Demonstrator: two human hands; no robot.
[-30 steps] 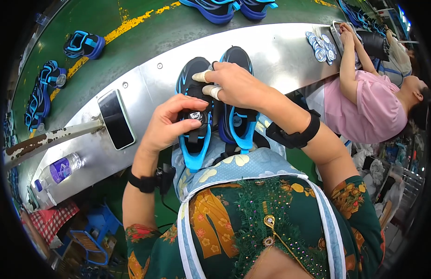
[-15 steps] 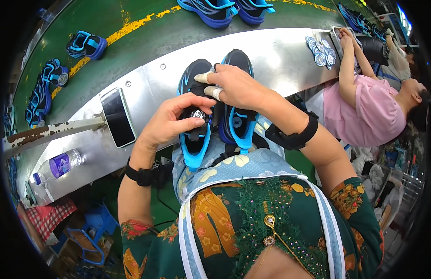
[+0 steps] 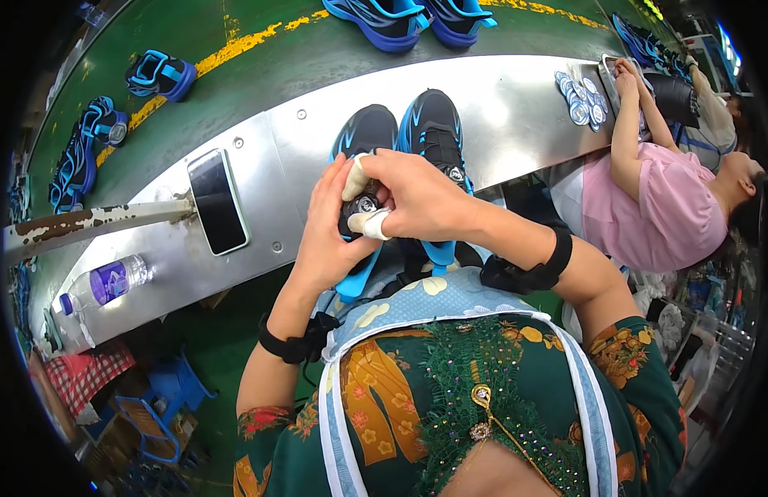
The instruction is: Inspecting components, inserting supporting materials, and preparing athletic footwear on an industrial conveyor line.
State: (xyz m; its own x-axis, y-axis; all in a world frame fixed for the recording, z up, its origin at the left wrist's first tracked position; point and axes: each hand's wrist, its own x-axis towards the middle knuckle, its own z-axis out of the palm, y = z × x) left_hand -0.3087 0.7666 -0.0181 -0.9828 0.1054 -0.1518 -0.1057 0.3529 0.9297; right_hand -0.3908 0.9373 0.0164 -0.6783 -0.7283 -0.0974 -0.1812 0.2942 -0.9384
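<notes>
Over a green floor marked with a yellow line, your curved metal worktop sweeps from left to right, a co-worker in a pink top at its right end. Your pale blue apron lies below the near edge. Before you, 2 black-and-blue shoes stand side by side, toes toward the worktop's far edge, heels toward you at the near edge: the left shoe is under both your hands, the right shoe just beside it. Your left hand holds the left shoe along its outer side; your right hand reaches across in a narrow grip. Toward the worktop's left end lies a bottle with a purple label, a phone to its right; near the right end sits a cluster of round discs. Pale finger wraps on your right hand bracket a round dial on the left shoe; how hard they press cannot be told. The step in hand appears to be working that dial, and the next move seems to call for a steady left-hand hold with the right fingertips square on it
</notes>
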